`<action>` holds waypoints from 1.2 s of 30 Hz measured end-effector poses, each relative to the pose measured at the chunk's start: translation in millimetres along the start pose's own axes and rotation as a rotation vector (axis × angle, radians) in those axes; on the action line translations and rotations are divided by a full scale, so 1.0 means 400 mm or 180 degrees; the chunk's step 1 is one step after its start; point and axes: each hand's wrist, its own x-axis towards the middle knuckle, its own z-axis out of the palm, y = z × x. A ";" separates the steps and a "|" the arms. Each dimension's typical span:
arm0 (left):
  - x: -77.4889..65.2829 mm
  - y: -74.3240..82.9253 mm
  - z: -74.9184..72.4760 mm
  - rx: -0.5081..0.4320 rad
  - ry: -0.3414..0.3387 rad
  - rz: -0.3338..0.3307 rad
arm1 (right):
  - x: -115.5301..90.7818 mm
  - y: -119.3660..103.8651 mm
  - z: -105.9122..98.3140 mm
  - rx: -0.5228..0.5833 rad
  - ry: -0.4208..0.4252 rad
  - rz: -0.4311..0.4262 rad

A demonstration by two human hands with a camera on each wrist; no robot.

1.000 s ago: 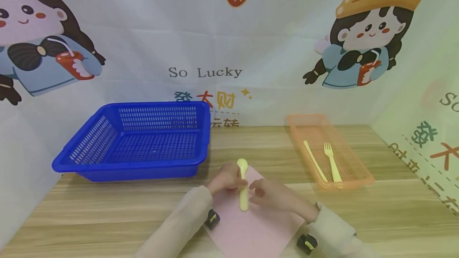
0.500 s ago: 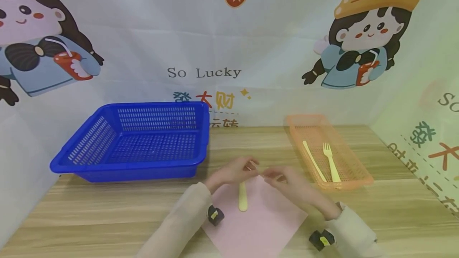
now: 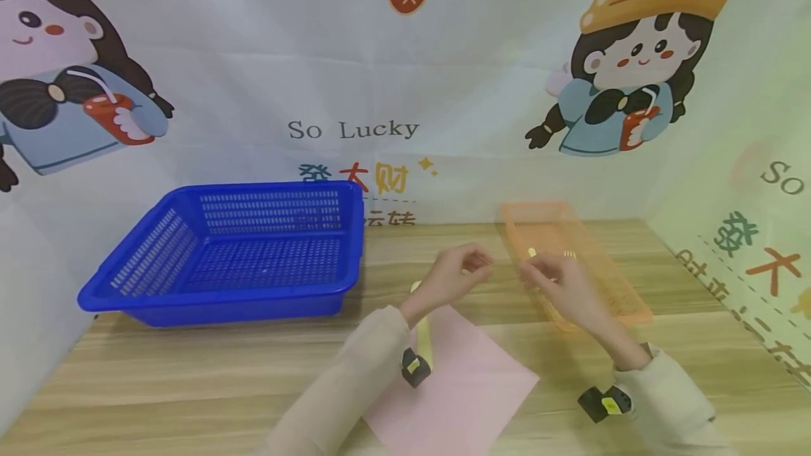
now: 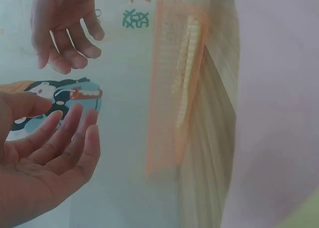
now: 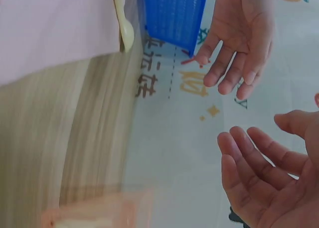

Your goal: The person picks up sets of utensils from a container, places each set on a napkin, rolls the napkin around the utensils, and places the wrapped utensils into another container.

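Note:
My left hand hovers above the table, fingers loosely bent, holding nothing. My right hand is raised in front of the orange basket, also with nothing in it; both wrist views show a gap between the two hands. A pale yellow spoon lies on a pink sheet, partly covered by my left wrist. Its bowl shows in the right wrist view, where the spoon reaches past the sheet's edge. Behind my right hand, a yellow fork and another slim yellow utensil are mostly hidden in the basket.
A large blue plastic basket stands at the left of the wooden table. Printed cloth rises behind the table and along its sides.
Both hands have left the spoon, risen and shifted right and away, spreading apart. The left hand gripped the spoon a second ago; the spoon stays on the pink sheet. The view has turned slightly right.

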 end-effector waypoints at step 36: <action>0.123 0.055 0.228 0.0580 -0.0209 -0.0217 | -0.006 0.163 -0.025 -0.1001 -0.0580 0.0775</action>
